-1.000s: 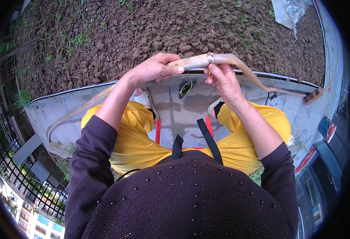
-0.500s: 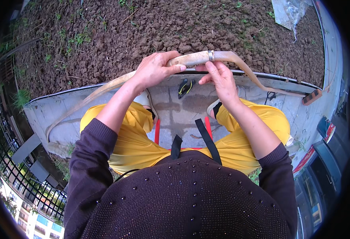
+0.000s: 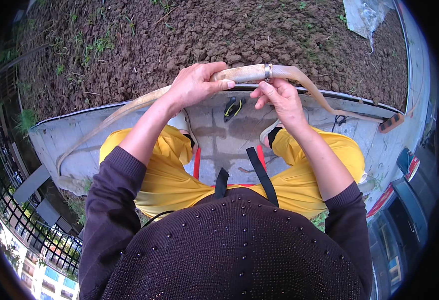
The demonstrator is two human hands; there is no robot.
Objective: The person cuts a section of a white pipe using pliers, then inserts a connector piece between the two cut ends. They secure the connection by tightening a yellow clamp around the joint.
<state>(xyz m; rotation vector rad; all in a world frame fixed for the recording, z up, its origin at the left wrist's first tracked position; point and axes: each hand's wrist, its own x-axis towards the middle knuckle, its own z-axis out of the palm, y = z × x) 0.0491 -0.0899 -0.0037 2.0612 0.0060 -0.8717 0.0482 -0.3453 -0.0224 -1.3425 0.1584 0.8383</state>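
Observation:
A pale, dirt-stained hose [image 3: 242, 74] bends across in front of me, along the edge of the soil bed. My left hand [image 3: 194, 86] is wrapped round its thicker part, with the thumb lying along the near side. A metal hose clamp [image 3: 268, 71] circles the joint where this part meets a clearer, narrower hose [image 3: 303, 80] on the right. Thumb and fingertips of my right hand [image 3: 284, 102] pinch at the clamp's underside; its other fingers are loosely curled. The exact fingertip contact is partly hidden.
Black-and-yellow pliers [image 3: 233, 108] lie on the paving between my feet. A low kerb [image 3: 324, 100] borders the soil bed [image 3: 204, 35]. At the right, a brick [image 3: 392, 122] rests by the hose, and a plastic sheet [image 3: 364, 17] lies on the soil. A stool with red legs [image 3: 197, 162] is beneath me.
My right hand has shifted slightly right, its thumb and fingertips staying at the clamp's underside. The clamp has turned or moved a little right with the hose. My left hand keeps its hold.

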